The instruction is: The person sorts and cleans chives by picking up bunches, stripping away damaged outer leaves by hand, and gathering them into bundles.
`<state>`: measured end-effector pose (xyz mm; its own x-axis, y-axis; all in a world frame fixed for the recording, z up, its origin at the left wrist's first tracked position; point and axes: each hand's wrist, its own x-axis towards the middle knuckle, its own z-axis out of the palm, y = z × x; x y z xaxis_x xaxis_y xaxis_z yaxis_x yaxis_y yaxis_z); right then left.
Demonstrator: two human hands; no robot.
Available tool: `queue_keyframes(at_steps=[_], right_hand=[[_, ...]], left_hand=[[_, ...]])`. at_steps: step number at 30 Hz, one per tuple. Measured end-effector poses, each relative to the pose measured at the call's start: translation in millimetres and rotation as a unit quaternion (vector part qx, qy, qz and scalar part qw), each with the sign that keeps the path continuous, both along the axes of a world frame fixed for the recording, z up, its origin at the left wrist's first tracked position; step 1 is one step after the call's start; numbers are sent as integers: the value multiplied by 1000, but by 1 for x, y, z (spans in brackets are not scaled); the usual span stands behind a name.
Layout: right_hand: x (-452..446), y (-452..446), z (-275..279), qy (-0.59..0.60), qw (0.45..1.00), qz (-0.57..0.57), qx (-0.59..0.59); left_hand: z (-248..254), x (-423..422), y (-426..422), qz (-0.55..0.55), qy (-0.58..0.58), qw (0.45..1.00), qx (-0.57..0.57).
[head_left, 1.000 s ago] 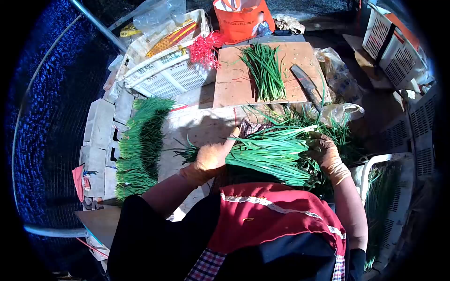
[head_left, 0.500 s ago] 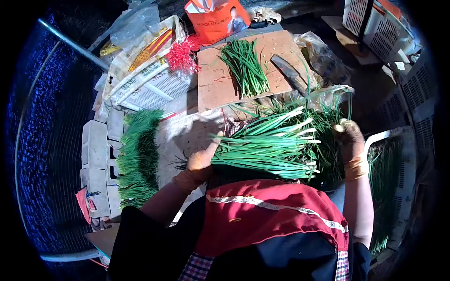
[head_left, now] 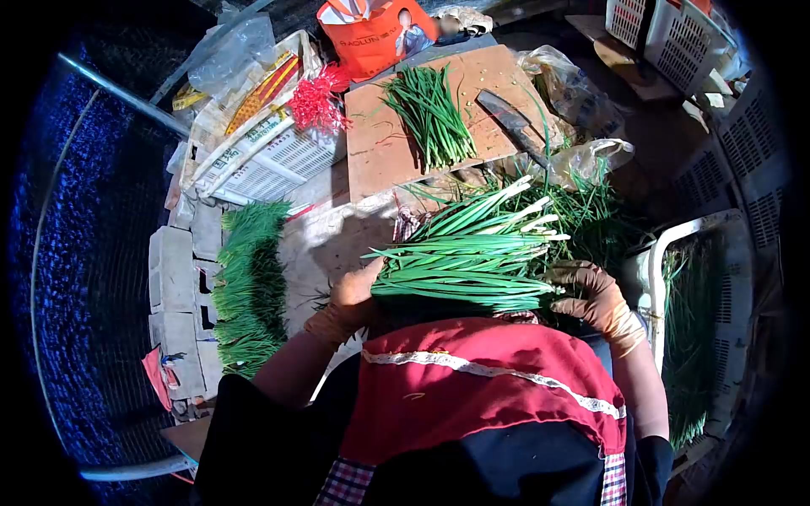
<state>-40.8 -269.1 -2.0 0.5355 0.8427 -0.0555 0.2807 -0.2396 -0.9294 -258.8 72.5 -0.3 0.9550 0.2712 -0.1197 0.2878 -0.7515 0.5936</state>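
Note:
A large bunch of garlic chives [head_left: 472,261] lies across my lap, leaf tips to the left and pale stem ends to the right. My left hand [head_left: 353,295] is at the leaf tips, thumb along their edge and fingers partly hidden under the leaves. At the stem ends, my right hand [head_left: 595,295], in a brownish glove, has its fingers curved and apart from the thumb, close to the lowest stems. Beyond the bunch, a smaller bundle of chives [head_left: 432,118] rests on a wooden board [head_left: 371,160], beside a knife [head_left: 510,122].
Trimmed chives [head_left: 249,291] stand in a row at left, beside grey blocks [head_left: 173,261]. Loose chives [head_left: 591,215] lie behind my right hand. A white crate [head_left: 278,160] with red string [head_left: 319,97], an orange bag [head_left: 380,38], and a right-hand crate [head_left: 732,312] surround the area.
My right hand has come down and left from beside the stems to the lower stem ends, and its fingers have opened. A long strand near it is gone from there. My left hand stays at the leaf tips.

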Motion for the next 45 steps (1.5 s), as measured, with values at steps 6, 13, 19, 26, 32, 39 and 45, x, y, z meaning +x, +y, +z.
queue_keyframes(at_steps=[6, 13, 19, 26, 32, 39, 45], right_hand=[[-8, 9, -19, -11, 986, -156, 62], [44, 3, 11, 109, 950, -286, 62], [94, -80, -82, -84, 878, -451, -139], [20, -26, 33, 197, 917, -185, 294], [10, 17, 14, 326, 900, -156, 244], [37, 47, -15, 242, 928, -256, 120], [89, -34, -42, 155, 841, -478, 199]], left_hand=[[112, 51, -4, -136, -23, 978, 158], [231, 192, -45, -280, 183, 840, 427], [249, 202, -52, -239, 218, 902, 286], [220, 166, -21, -124, 326, 925, -150], [129, 51, 5, -17, 394, 877, -275], [-24, -41, 13, 23, 222, 860, -459], [-23, -37, 10, 18, 231, 847, -478]])
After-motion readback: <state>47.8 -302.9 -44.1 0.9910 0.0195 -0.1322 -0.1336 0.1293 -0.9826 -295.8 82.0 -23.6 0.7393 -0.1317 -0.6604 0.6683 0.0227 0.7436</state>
